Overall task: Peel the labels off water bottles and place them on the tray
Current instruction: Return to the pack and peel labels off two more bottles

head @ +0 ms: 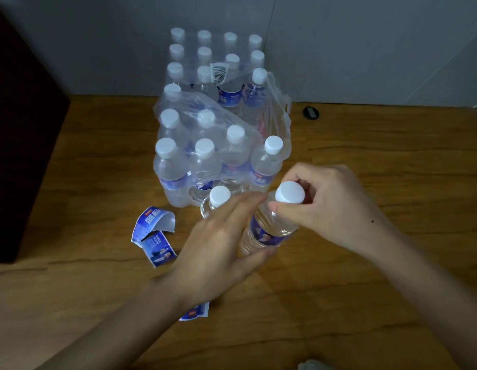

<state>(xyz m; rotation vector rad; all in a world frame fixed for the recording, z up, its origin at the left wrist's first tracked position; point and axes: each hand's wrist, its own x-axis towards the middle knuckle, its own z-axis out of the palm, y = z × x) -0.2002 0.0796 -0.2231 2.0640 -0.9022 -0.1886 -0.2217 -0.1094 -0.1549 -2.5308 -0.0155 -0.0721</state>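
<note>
A clear water bottle [269, 225] with a white cap and a blue label stands on the wooden floor in the centre. My right hand [328, 206] grips its neck just under the cap. My left hand [218, 244] lies against the bottle's left side with fingers stretched over the body and label. Just behind my left hand stands a second bottle [217, 198], its label area hidden. A peeled blue label [154, 233] lies curled on the floor to the left. Another peeled label [196, 313] shows under my left wrist. No tray is in view.
A shrink-wrapped pack of water bottles [205, 116] with torn plastic stands behind, against the grey wall. A dark cabinet [21, 134] fills the left edge. A small black round object [310, 112] lies on the floor at the right.
</note>
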